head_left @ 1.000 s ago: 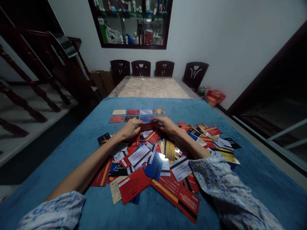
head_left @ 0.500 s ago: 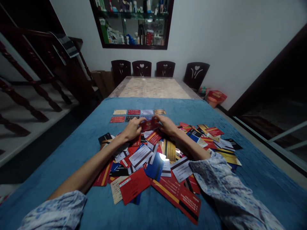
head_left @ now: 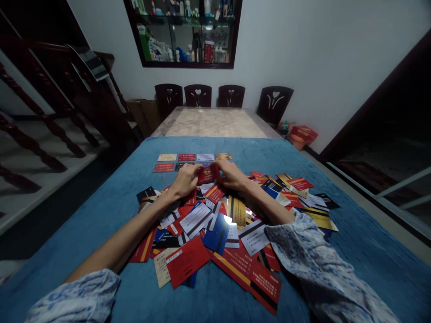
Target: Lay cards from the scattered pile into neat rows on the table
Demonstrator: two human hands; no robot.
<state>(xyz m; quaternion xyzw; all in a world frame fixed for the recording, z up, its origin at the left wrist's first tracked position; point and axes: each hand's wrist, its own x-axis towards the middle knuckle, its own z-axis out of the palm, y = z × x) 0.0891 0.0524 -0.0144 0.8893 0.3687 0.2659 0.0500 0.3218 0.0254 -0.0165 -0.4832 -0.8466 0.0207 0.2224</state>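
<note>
A dark red card (head_left: 207,175) is held up between my two hands, over the far side of the card pile. My left hand (head_left: 184,179) pinches its left edge, and my right hand (head_left: 232,174) grips its right edge. Beneath my wrists spreads a loose heap of cards, among them a white card (head_left: 196,220), a blue card (head_left: 217,234), a gold card (head_left: 236,211) and a red card (head_left: 187,261). Beyond my hands lie two neat rows of cards, with a cream card (head_left: 167,157) at the far left. My hands partly hide the nearer row.
A blue cloth (head_left: 134,168) covers the near part of the table; the bare marbled tabletop (head_left: 217,122) shows farther off. Several dark chairs (head_left: 198,95) stand behind it. A wooden stair railing (head_left: 40,130) runs along the left, and a red bag (head_left: 303,133) sits at the right.
The dark red card has tilted more upright between my fingers, showing more of its face. Both hands stay in nearly the same place. The whole view has shifted slightly.
</note>
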